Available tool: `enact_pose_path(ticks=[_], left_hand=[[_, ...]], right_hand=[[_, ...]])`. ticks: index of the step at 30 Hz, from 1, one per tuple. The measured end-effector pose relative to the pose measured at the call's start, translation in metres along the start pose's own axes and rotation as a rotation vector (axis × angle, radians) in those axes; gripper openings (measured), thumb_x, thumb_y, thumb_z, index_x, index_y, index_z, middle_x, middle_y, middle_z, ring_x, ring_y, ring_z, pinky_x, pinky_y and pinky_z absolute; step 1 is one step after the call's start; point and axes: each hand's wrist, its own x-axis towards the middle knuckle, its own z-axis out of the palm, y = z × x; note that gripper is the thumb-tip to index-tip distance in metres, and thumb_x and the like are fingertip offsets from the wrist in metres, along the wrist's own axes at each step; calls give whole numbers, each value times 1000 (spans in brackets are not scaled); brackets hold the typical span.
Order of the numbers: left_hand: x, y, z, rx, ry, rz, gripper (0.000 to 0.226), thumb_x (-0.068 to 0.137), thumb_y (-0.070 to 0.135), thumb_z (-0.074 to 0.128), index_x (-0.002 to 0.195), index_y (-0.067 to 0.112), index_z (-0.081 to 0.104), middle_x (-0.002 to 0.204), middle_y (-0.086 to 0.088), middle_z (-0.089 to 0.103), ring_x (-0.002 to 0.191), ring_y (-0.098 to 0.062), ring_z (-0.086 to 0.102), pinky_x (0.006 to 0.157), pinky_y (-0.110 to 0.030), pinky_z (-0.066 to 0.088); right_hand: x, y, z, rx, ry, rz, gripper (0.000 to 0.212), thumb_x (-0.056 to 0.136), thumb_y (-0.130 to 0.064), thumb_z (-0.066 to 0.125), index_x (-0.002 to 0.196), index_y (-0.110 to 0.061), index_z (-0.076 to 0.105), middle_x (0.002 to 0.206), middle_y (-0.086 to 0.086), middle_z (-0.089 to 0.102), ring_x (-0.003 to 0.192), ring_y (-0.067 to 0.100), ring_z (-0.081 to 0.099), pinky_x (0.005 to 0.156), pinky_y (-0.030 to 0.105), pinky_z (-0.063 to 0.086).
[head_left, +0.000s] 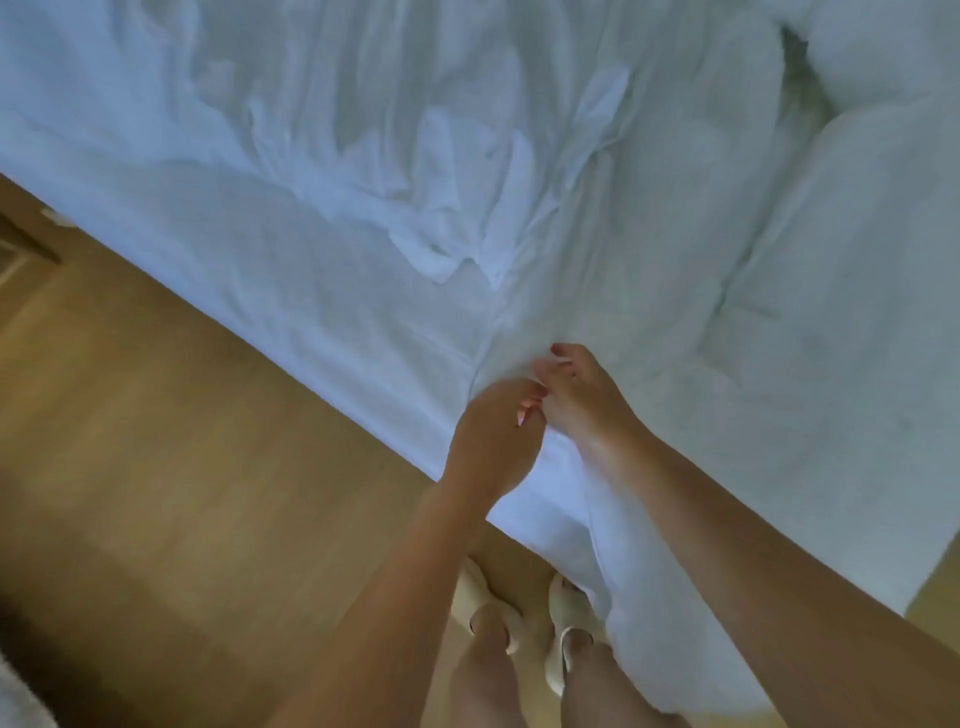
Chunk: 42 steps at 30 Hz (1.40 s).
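A white, wrinkled sheet (322, 218) covers the bed, and a thick white duvet (810, 291) lies bunched over its right side. At the bed's near edge both of my hands meet on the fabric. My left hand (493, 436) pinches a fold of the white cloth with curled fingers. My right hand (582, 400) grips the same bunch of cloth right beside it, thumb and fingers closed on the fold. The cloth hangs down over the bed edge below my hands (587, 530).
A wooden floor (171, 467) runs along the left of the bed. My feet in pale slippers (561, 644) stand close against the bed edge. Dark furniture (26, 244) shows at the far left.
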Motion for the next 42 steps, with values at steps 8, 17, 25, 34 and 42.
enact_pose_path(ticks=[8,17,25,34,42], left_hand=[[116,44,-59,159,44,64,63,88,15,60,144,19,30,136,-3,39,122,-16,45,99,-24,36],[216,99,-87,-348,297,-314,63,80,43,71,126,7,49,119,-3,61,109,-19,59,94,-32,50],[246,115,-163,-634,433,-356,10,84,23,59,78,18,66,61,10,60,57,-8,59,52,-20,45],[276,114,-191,-317,-20,-303,18,78,25,67,79,8,63,59,8,60,60,-11,62,50,-21,49],[290,86,-226,5,134,106,32,80,42,62,65,23,42,68,19,45,66,-5,49,64,-20,42]], right_hand=[[79,-82,1,165,149,-128,24,90,-32,58,99,-12,49,93,3,48,81,16,51,67,23,40],[162,-171,-31,581,394,-76,75,71,-34,81,130,-9,42,128,5,54,117,17,54,103,36,43],[184,-228,-16,732,-217,-128,27,70,-27,77,93,-13,73,94,6,73,96,26,68,92,43,51],[178,-208,18,339,-225,-235,31,72,-8,79,96,-22,66,90,-21,69,92,-6,63,75,6,45],[195,-223,49,676,152,165,14,81,-17,70,93,-22,65,73,-9,71,74,11,68,52,24,51]])
